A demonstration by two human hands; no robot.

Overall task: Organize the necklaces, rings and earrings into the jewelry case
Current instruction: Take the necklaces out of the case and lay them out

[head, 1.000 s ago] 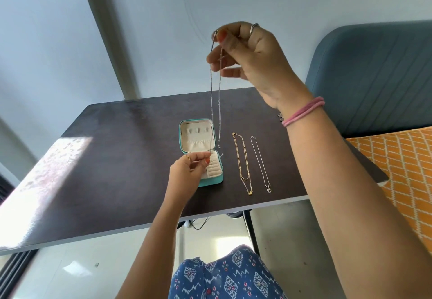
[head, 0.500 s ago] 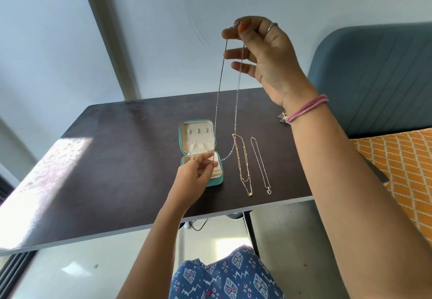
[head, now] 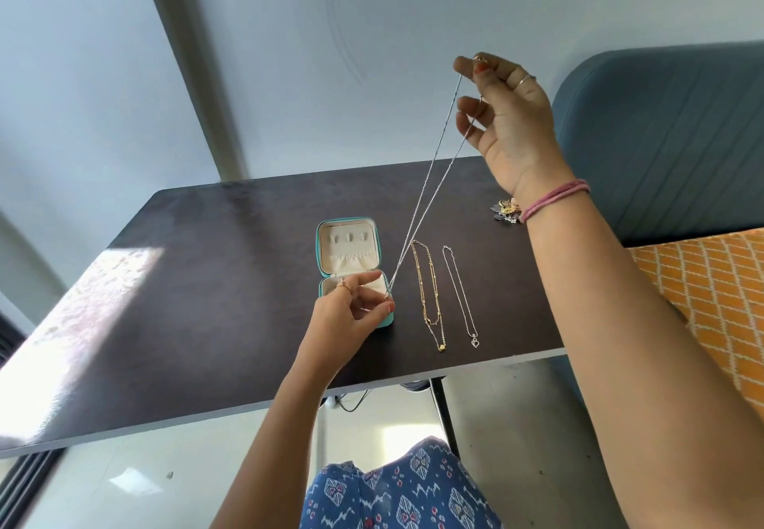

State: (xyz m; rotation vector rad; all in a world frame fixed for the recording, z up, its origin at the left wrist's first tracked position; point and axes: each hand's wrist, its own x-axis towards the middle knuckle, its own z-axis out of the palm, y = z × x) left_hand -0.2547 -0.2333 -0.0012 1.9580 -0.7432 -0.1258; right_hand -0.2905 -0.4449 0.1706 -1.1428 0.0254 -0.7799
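- The right hand (head: 506, 115), raised high above the table, pinches the top of a silver chain (head: 430, 181) between thumb and forefinger; the other fingers are loosely spread.
- The left hand (head: 347, 317), low over the jewelry case (head: 349, 268), pinches the bottom end of the same chain with its fingertips, so that the two strands run taut on a slant from upper right to lower left.
- The case, teal outside and cream inside, lies open on the dark table (head: 206, 280); its lid lies back towards the wall and the left hand covers part of its near half.
- Just right of the case a gold necklace (head: 430, 293) lies stretched out flat, its small pendant nearest the table's front edge.
- Beside it, further right, lies a thin silver necklace (head: 459, 293) with a heart-shaped pendant.
- A small heap of jewelry (head: 504, 211) rests near the table's right side, partly hidden by the right wrist with its pink bands (head: 554, 199).
- A blue chair back (head: 661, 135) stands at the right.
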